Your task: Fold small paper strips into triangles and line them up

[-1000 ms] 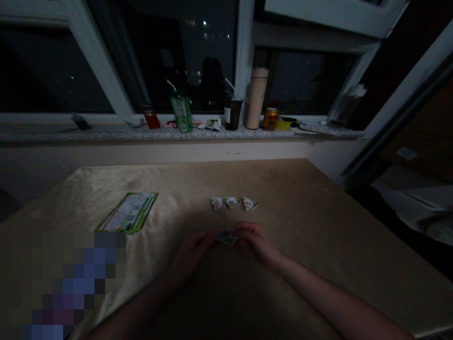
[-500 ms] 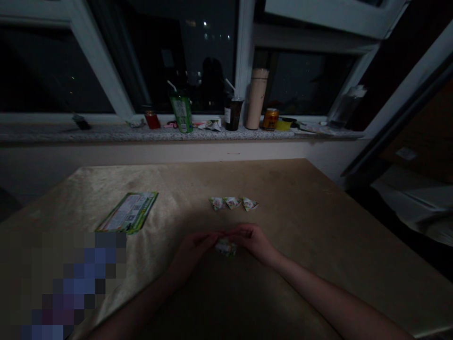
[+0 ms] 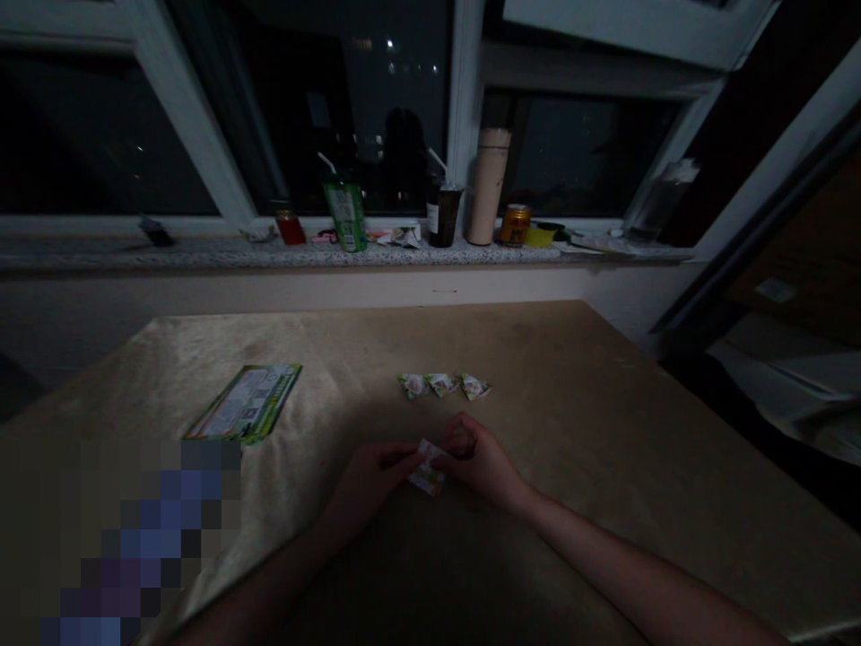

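A small folded piece of printed paper (image 3: 428,469) is pinched between both my hands just above the tan table (image 3: 578,422). My left hand (image 3: 367,480) grips its left side with closed fingers. My right hand (image 3: 481,459) holds its right side, fingers curled. Three small folded paper triangles (image 3: 442,386) lie in a row on the table just beyond my hands. A green printed leaflet (image 3: 243,403) lies flat to the left.
A stone window sill (image 3: 202,256) runs behind the table with a green drink carton (image 3: 345,213), a dark cup with a straw (image 3: 442,213), a tall beige flask (image 3: 489,186), a red jar (image 3: 290,226) and an orange can (image 3: 514,225). The room is dim.
The folded paper has turned in my fingers and now stands tilted, showing a paler face. My right hand has shifted slightly up and away; both hands still hold it.
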### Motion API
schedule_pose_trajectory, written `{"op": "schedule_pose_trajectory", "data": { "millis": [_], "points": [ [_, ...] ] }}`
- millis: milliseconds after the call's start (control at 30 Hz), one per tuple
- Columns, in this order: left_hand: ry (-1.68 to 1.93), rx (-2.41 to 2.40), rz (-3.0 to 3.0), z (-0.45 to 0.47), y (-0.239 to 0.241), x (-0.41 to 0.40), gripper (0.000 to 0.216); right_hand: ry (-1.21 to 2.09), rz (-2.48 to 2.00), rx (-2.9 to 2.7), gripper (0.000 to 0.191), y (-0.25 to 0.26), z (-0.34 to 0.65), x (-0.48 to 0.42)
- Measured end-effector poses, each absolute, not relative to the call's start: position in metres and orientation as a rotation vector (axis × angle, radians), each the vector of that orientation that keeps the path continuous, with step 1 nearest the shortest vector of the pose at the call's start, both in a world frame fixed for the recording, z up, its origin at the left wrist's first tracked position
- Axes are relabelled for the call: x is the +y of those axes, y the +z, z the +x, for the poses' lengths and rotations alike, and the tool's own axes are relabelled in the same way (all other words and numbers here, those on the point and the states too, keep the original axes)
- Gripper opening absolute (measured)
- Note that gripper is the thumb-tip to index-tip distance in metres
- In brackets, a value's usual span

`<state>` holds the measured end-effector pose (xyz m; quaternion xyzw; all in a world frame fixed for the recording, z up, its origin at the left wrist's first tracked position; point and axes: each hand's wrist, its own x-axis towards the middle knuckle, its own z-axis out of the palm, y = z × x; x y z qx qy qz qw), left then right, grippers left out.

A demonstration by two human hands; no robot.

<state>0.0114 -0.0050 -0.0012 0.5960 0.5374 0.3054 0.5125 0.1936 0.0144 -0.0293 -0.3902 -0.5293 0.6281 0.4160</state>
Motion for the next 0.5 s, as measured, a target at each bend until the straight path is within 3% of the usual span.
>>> {"op": "schedule_pose_trajectory", "data": {
  "millis": [200,500],
  "points": [
    [0.770,1.297,1.471,0.0113,0.0015,-0.0055,0.026,1.463,-1.015,-1.552,0.034,-0.0229,0.1948,0.0134],
    [0.712,1.223,1.427,0.0132,-0.0034,-0.0076,0.022,1.463,-0.990,-1.672,0.037,-0.0210,0.1965,0.0131]
  ]
}}
